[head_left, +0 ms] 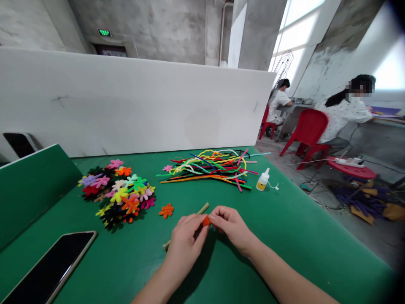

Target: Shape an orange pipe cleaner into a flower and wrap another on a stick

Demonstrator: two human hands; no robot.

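Between my two hands is a small orange pipe-cleaner piece (206,221), mostly covered by fingertips. My left hand (187,237) pinches it from the left, thumb and forefinger closed on it. From the right, my right hand (232,228) has thumb and fingertips pressed together at its edge. A thin greenish stick (203,208) lies slantwise on the table beneath my left hand, its middle hidden. Left of the hands lies an orange pipe-cleaner flower (166,210). Farther left is a heap of many-coloured pipe-cleaner flowers (120,194).
Loose pipe cleaners (211,166) lie at the back of the green table (133,261). A white glue bottle (263,180) stands right of them, uncapped. A phone (53,266) lies front left. A white partition (152,105) borders the back. Two people sit at desks on the right.
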